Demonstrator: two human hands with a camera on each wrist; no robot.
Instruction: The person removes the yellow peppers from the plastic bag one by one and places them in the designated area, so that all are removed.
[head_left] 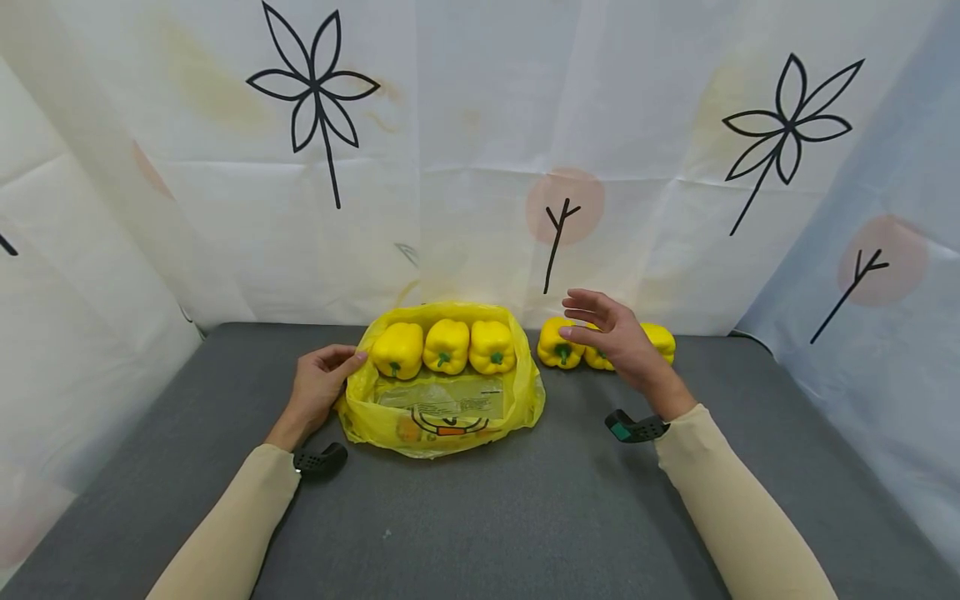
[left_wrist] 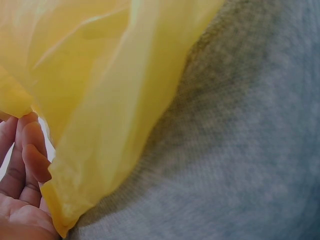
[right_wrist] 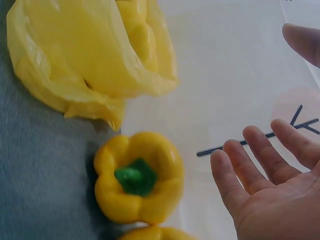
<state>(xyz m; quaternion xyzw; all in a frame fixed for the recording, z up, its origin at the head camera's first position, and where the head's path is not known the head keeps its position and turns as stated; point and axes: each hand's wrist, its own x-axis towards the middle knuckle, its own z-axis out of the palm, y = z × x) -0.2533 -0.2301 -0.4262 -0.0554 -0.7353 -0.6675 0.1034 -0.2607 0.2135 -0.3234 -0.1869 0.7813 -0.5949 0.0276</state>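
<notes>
A yellow plastic bag (head_left: 525,408) lies with its mouth spread wide, three yellow bell peppers (head_left: 447,346) in a row at the back inside it. My left hand (head_left: 315,387) pinches the bag's left rim between thumb and fingers; in the left wrist view the bag film (left_wrist: 105,120) hangs beside those fingers. To the right of the bag, my right hand (head_left: 622,342) is raised with fingers spread and nothing in them. Behind it stands a row of yellow peppers, partly hidden by the hand; the nearest pepper (right_wrist: 140,177) shows its green stem in the right wrist view.
The dark grey table (head_left: 465,525) runs back to a white cloth backdrop (head_left: 465,208) printed with plants. Cloth also hangs along the left and right sides. A black band (head_left: 637,427) is on the right wrist, another (head_left: 321,460) on the left.
</notes>
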